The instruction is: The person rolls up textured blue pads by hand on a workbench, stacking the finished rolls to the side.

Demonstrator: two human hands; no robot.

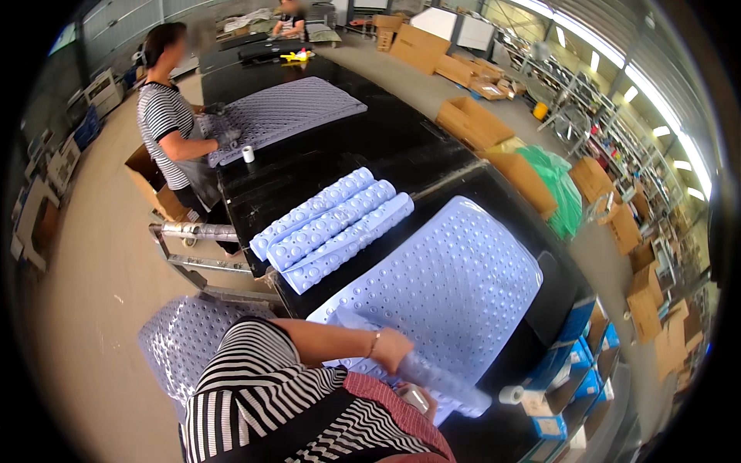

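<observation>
A light-blue bath mat (455,270) dotted with suction cups lies spread on the black table in front of me. Its near edge (444,380) is curled over and blurred by motion. My left hand (392,349), with a bracelet at the wrist, is closed on this curled edge. Below it, close to my body, my right hand (421,399) is partly hidden at the near side of the mat, and its fingers are not clear. Three rolled light-blue mats (332,228) lie side by side just beyond, to the left.
Right of the mat stand a white roll (511,395) and a blue-and-brown partitioned box (571,370). A greyish mat (174,339) hangs at my left. Across the table (285,174), a co-worker (166,116) handles a grey-violet mat (293,112). Cardboard boxes (517,181) line the right side.
</observation>
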